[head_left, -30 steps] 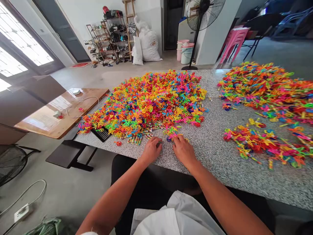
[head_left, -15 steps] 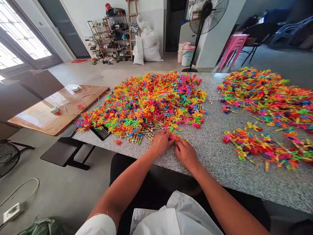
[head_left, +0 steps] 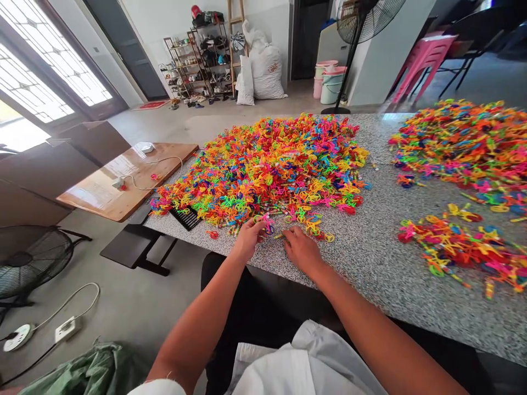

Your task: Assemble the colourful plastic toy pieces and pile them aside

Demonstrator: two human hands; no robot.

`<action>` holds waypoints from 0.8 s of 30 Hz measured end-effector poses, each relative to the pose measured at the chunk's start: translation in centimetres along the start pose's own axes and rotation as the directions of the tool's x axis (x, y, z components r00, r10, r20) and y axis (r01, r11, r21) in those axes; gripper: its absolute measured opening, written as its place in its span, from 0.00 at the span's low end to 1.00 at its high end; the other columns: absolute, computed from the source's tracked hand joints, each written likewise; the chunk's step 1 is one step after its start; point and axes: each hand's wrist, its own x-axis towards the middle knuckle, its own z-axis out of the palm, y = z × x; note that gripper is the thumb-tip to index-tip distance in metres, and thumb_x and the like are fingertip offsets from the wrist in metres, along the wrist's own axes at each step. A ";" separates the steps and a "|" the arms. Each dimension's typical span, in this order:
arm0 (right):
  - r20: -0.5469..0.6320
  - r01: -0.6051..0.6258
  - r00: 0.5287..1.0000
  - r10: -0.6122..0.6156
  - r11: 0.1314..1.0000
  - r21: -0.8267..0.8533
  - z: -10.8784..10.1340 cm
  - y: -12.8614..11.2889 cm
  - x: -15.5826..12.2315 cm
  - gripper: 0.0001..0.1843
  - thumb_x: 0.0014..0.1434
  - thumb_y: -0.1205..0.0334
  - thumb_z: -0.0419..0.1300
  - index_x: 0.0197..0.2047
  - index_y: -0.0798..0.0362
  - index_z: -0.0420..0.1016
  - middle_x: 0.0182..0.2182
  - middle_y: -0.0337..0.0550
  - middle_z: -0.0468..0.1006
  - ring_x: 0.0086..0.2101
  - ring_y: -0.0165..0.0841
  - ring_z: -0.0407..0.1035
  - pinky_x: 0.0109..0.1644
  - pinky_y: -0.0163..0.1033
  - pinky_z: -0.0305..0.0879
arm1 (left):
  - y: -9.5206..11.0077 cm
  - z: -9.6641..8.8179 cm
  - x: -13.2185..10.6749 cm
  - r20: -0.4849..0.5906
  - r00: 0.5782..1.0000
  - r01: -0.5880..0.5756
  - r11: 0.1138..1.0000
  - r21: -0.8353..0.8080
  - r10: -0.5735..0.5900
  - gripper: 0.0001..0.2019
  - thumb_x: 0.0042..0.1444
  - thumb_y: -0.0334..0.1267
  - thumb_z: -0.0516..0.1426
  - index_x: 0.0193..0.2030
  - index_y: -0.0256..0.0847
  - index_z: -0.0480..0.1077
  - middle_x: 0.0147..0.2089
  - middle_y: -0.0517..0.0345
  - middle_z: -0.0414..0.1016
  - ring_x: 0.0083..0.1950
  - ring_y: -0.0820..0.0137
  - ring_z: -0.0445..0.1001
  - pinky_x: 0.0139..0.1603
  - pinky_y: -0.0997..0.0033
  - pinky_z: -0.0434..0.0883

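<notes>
My left hand (head_left: 247,240) pinches a small pink and purple looped plastic piece (head_left: 267,225) at the near edge of a big heap. Just right of it, my right hand (head_left: 303,250) has its thumb and fingertips closed on a short patterned stick (head_left: 279,236) that points left. The heap of bright looped plastic pieces (head_left: 280,159) lies right in front of both hands on the speckled stone table (head_left: 354,274). A few loose yellow and red pieces (head_left: 319,227) lie beyond my right hand. More patterned sticks show along the heap's near edge.
On the right lie a large pile (head_left: 473,140) and a smaller pile (head_left: 465,247) of pieces with sticks. A black slotted tray (head_left: 186,218) sits under the heap's left edge. To the left are a wooden board (head_left: 132,175) with a cable and a floor fan (head_left: 33,263).
My hands have moved apart, the left one drawing left with the pink and purple piece. A patterned stick now shows at my right fingertips. The view has shifted left.
</notes>
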 end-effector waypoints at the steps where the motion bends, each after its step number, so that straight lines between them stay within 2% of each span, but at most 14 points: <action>1: 0.024 -0.009 1.000 0.010 0.999 -0.032 0.1 -0.4 0.5 0.16 0.69 0.65 0.54 0.56 0.48 0.76 0.52 0.51 0.74 0.42 0.41 0.74 0.46 0.44 0.69 | -0.1 -0.5 -0.4 0.003 0.999 0.032 0.999 -0.039 -0.032 0.15 0.47 0.41 0.70 0.35 0.40 0.70 0.28 0.64 0.73 0.25 0.76 0.72 0.22 0.78 0.60; 4: 0.048 -0.042 0.998 0.047 0.995 -0.089 0.3 -0.8 1.6 0.12 0.68 0.64 0.54 0.48 0.50 0.79 0.47 0.53 0.74 0.41 0.41 0.74 0.45 0.44 0.68 | -0.6 -1.4 -1.4 0.032 0.994 0.105 0.983 -0.151 -0.101 0.14 0.46 0.36 0.70 0.33 0.39 0.69 0.31 0.60 0.77 0.32 0.71 0.80 0.29 0.77 0.71; 6: -0.004 -0.095 0.995 0.095 0.995 -0.039 0.3 -0.4 1.6 0.09 0.67 0.64 0.55 0.42 0.52 0.77 0.43 0.53 0.76 0.41 0.42 0.74 0.45 0.44 0.68 | -0.8 -1.5 -1.7 0.031 0.992 0.129 0.966 -0.222 -0.126 0.12 0.47 0.33 0.70 0.32 0.38 0.70 0.33 0.57 0.79 0.37 0.68 0.83 0.34 0.75 0.76; 8: -0.094 -0.175 0.978 0.188 0.976 0.130 0.3 0.0 1.0 0.05 0.64 0.63 0.58 0.38 0.51 0.74 0.37 0.50 0.77 0.38 0.42 0.74 0.44 0.45 0.68 | -1.0 -1.1 -1.9 0.016 0.989 0.147 0.945 -0.293 -0.148 0.10 0.48 0.32 0.69 0.32 0.37 0.71 0.36 0.55 0.80 0.41 0.67 0.83 0.37 0.75 0.78; 9: -0.125 -0.218 0.958 0.259 0.938 0.271 0.3 0.2 0.6 0.03 0.62 0.61 0.59 0.36 0.50 0.73 0.33 0.47 0.77 0.34 0.41 0.73 0.41 0.44 0.69 | -1.1 -0.8 -2.1 0.019 0.987 0.155 0.933 -0.325 -0.157 0.09 0.48 0.31 0.68 0.33 0.37 0.72 0.37 0.54 0.80 0.42 0.66 0.83 0.39 0.74 0.78; 10: -0.125 -0.251 0.934 0.336 0.861 0.442 0.3 0.3 0.0 0.04 0.61 0.60 0.61 0.36 0.49 0.71 0.29 0.43 0.76 0.30 0.39 0.72 0.38 0.43 0.70 | -1.2 -0.3 -2.2 0.028 0.986 0.163 0.922 -0.350 -0.164 0.09 0.49 0.32 0.68 0.34 0.36 0.73 0.37 0.54 0.80 0.42 0.67 0.83 0.40 0.74 0.79; 11: -0.091 -0.267 0.910 0.405 0.737 0.621 0.2 0.4 -0.7 0.05 0.60 0.58 0.61 0.36 0.48 0.69 0.26 0.39 0.75 0.26 0.37 0.70 0.34 0.42 0.69 | -1.4 0.2 -2.4 0.039 0.985 0.169 0.914 -0.368 -0.167 0.09 0.50 0.32 0.68 0.35 0.36 0.74 0.37 0.55 0.80 0.41 0.68 0.82 0.40 0.73 0.78; 13: 0.041 -0.247 0.884 0.467 0.390 0.887 -0.1 0.3 -1.9 0.09 0.57 0.56 0.62 0.37 0.47 0.66 0.24 0.34 0.74 0.20 0.33 0.66 0.27 0.39 0.68 | -1.9 1.6 -2.8 0.065 0.982 0.190 0.902 -0.388 -0.179 0.10 0.50 0.34 0.69 0.37 0.37 0.75 0.36 0.58 0.78 0.37 0.72 0.79 0.37 0.74 0.77; 15: 0.142 -0.199 0.882 0.450 0.081 0.977 -0.5 0.0 -2.9 0.11 0.54 0.57 0.63 0.37 0.46 0.64 0.25 0.32 0.76 0.19 0.30 0.66 0.24 0.37 0.69 | -2.5 2.9 -3.3 0.082 0.975 0.223 0.889 -0.400 -0.208 0.10 0.50 0.35 0.70 0.37 0.37 0.74 0.32 0.60 0.75 0.32 0.76 0.76 0.33 0.76 0.75; 16: 0.164 -0.174 0.881 0.444 -0.018 0.985 -0.7 -0.1 -3.3 0.12 0.53 0.57 0.63 0.36 0.47 0.63 0.25 0.32 0.77 0.19 0.29 0.66 0.24 0.36 0.69 | -2.8 3.6 -3.5 0.093 0.970 0.243 0.881 -0.405 -0.224 0.11 0.50 0.35 0.70 0.36 0.37 0.74 0.31 0.61 0.74 0.30 0.77 0.74 0.32 0.76 0.74; 17: 0.176 -0.152 0.877 0.447 -0.087 0.984 -0.9 -0.2 -3.5 0.12 0.52 0.58 0.63 0.36 0.47 0.64 0.25 0.32 0.77 0.19 0.28 0.65 0.23 0.35 0.69 | -3.0 4.2 -3.7 0.108 0.965 0.264 0.874 -0.409 -0.240 0.10 0.50 0.35 0.70 0.35 0.37 0.74 0.30 0.62 0.73 0.29 0.77 0.72 0.31 0.76 0.73; 19: 0.184 -0.114 0.864 0.469 -0.173 0.978 -1.1 -0.3 -3.6 0.12 0.52 0.59 0.64 0.37 0.47 0.65 0.24 0.31 0.76 0.18 0.27 0.64 0.22 0.33 0.68 | -3.4 5.2 -4.0 0.131 0.955 0.296 0.863 -0.410 -0.265 0.10 0.50 0.35 0.69 0.35 0.37 0.73 0.29 0.63 0.71 0.27 0.78 0.71 0.30 0.76 0.72; 24: 0.200 -0.064 0.817 0.540 -0.259 0.964 -1.0 0.1 -3.6 0.11 0.51 0.60 0.66 0.36 0.49 0.69 0.24 0.33 0.77 0.19 0.26 0.66 0.21 0.32 0.68 | -4.2 6.6 -4.4 0.146 0.942 0.334 0.837 -0.432 -0.301 0.10 0.51 0.36 0.69 0.36 0.36 0.74 0.28 0.62 0.72 0.27 0.77 0.71 0.28 0.76 0.70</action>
